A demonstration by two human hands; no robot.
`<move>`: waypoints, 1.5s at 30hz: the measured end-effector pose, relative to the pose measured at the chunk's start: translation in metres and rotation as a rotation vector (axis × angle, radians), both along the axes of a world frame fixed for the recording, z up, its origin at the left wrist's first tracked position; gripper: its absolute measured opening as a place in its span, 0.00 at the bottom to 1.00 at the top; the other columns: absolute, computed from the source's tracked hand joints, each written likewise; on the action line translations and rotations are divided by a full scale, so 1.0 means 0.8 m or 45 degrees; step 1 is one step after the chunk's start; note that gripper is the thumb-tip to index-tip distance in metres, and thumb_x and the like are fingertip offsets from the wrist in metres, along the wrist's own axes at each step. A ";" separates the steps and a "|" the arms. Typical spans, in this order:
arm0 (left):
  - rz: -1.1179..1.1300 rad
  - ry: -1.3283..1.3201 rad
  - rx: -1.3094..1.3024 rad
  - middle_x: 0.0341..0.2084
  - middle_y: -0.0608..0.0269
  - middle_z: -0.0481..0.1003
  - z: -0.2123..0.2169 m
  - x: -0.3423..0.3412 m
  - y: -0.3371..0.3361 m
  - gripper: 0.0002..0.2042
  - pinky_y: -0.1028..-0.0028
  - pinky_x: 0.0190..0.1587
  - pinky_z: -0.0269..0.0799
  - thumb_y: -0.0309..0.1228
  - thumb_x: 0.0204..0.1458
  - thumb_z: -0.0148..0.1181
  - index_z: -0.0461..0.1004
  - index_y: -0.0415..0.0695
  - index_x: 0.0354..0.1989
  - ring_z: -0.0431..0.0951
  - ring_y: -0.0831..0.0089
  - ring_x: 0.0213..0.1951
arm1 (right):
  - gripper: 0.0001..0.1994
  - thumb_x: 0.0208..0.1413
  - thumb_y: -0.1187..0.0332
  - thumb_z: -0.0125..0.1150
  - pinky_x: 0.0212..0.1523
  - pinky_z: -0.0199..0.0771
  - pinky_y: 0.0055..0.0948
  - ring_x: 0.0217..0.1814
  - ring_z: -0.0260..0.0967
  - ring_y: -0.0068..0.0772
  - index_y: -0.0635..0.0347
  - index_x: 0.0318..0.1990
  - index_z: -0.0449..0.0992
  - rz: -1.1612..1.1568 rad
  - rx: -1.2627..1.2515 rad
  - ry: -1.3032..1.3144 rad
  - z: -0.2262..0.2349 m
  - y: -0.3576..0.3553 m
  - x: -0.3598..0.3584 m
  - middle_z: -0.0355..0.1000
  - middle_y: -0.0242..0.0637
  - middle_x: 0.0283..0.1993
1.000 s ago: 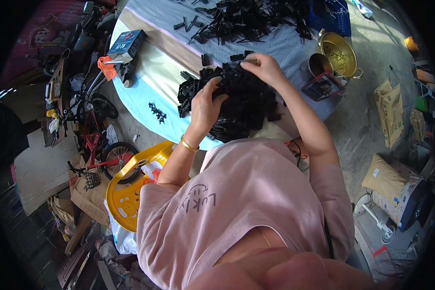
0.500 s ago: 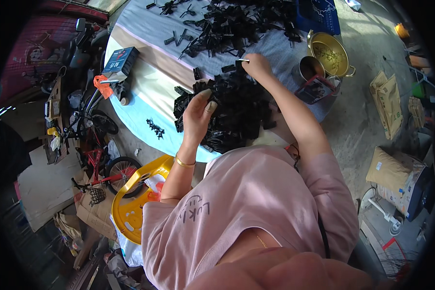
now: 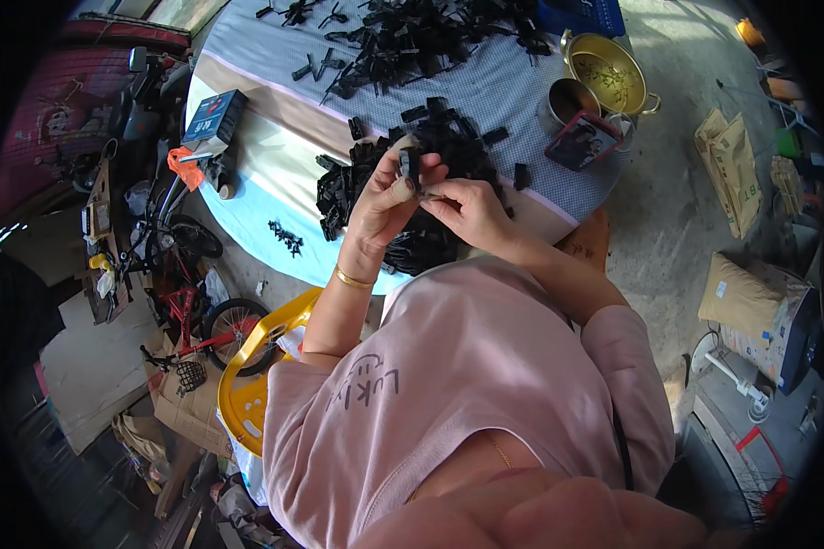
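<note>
My left hand (image 3: 382, 203) is raised over the near pile, its fingers closed on a small black plastic part (image 3: 409, 165) that stands up between thumb and fingers. Pale coverings show on that thumb and forefinger. My right hand (image 3: 474, 210) meets it from the right, fingertips pinched together at the lower end of the part. Whatever those fingertips hold is too small and hidden to make out. Under both hands lies a heap of black plastic parts (image 3: 343, 197), partly covered by my hands.
Black pieces with thin arms (image 3: 403, 46) spread across the table's far side. At the right stand a gold pot (image 3: 645, 96) with small metal bits, a metal cup (image 3: 568, 96) and a blue basket (image 3: 595, 18). A blue box (image 3: 215, 119) sits at the left, beyond some small black bits (image 3: 286, 238).
My right hand has come back from the far edge of the heap, where it held a thin pale item, to my left hand. The black part now shows upright in my left fingers.
</note>
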State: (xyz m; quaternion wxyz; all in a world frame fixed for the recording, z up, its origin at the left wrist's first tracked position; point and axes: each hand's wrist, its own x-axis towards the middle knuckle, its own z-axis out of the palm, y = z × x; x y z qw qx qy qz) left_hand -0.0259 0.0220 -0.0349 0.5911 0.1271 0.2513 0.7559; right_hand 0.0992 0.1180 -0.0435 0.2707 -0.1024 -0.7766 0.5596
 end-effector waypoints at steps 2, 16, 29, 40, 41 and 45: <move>0.116 0.023 -0.003 0.43 0.54 0.71 -0.003 -0.003 -0.008 0.24 0.69 0.49 0.66 0.23 0.43 0.60 0.63 0.44 0.51 0.72 0.65 0.43 | 0.07 0.46 0.76 0.58 0.24 0.65 0.18 0.23 0.66 0.18 0.66 0.34 0.72 0.007 -0.075 -0.126 0.025 0.001 0.011 0.70 0.34 0.23; 0.241 1.085 -0.497 0.36 0.58 0.71 0.033 0.030 -0.023 0.17 0.77 0.42 0.70 0.19 0.47 0.56 0.59 0.37 0.45 0.72 0.76 0.38 | 0.07 0.55 0.72 0.49 0.22 0.61 0.15 0.21 0.61 0.16 0.67 0.31 0.71 0.089 -0.239 -0.080 0.046 0.005 0.002 0.67 0.30 0.20; 0.472 1.707 -0.483 0.37 0.56 0.72 0.039 0.042 -0.031 0.10 0.79 0.43 0.68 0.15 0.46 0.54 0.66 0.35 0.37 0.72 0.76 0.38 | 0.08 0.56 0.69 0.48 0.16 0.50 0.12 0.17 0.54 0.09 0.62 0.31 0.71 0.181 -0.631 -0.320 0.036 0.000 0.006 0.65 0.26 0.19; 0.508 0.217 -0.382 0.45 0.54 0.67 0.049 0.028 -0.027 0.11 0.66 0.47 0.70 0.29 0.55 0.47 0.62 0.39 0.44 0.71 0.63 0.44 | 0.06 0.44 0.74 0.61 0.17 0.58 0.14 0.19 0.61 0.15 0.63 0.31 0.72 0.064 -0.052 -0.172 0.063 0.005 0.015 0.68 0.32 0.24; 0.414 0.082 -0.387 0.44 0.55 0.68 0.045 0.022 -0.029 0.11 0.66 0.47 0.70 0.29 0.55 0.47 0.62 0.39 0.45 0.71 0.62 0.44 | 0.07 0.43 0.76 0.62 0.18 0.60 0.16 0.20 0.64 0.18 0.63 0.31 0.72 0.074 -0.020 -0.073 0.062 0.004 0.015 0.68 0.33 0.26; 0.192 -0.185 -0.366 0.40 0.59 0.70 0.032 0.020 -0.036 0.13 0.68 0.47 0.69 0.28 0.55 0.46 0.63 0.39 0.48 0.72 0.65 0.43 | 0.09 0.39 0.79 0.64 0.22 0.68 0.20 0.25 0.70 0.27 0.64 0.29 0.71 0.033 0.102 0.136 0.064 0.002 0.015 0.70 0.35 0.26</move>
